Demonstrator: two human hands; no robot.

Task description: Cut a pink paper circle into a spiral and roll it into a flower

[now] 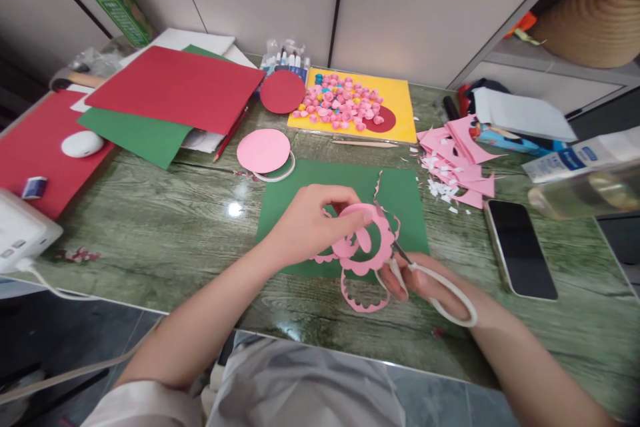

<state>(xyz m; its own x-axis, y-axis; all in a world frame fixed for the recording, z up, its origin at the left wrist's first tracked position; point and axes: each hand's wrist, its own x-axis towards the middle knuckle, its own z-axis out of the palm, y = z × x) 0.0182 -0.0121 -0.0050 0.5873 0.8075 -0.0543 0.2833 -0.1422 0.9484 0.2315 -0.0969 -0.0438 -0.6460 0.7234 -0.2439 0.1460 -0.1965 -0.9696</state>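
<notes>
While a scalloped pink ring (384, 250) is hanging over the green sheet (400, 195), the left hand (313, 220) is pinching its upper rim between thumb and fingers. The right hand (419, 282) is keeping its grip closed on the scissors (401, 253), whose blades are pointing at the ring's right edge. Rounded scallops are showing along the lower and right sides, so this outline is probably nearing completion; fingers are hiding part of the rim, so I cannot tell how much is remaining. Below, a thin scalloped strip (373, 308) is looking like trimmed waste. Farther out, a pink disc (263, 150) is sitting on the counter (190, 213) with a plain, apparently unscalloped edge. Pink offcuts (473, 172) are lying at the right, and many small curled pieces (345, 100), seemingly finished, are covering part of the yellow sheet (403, 93).
</notes>
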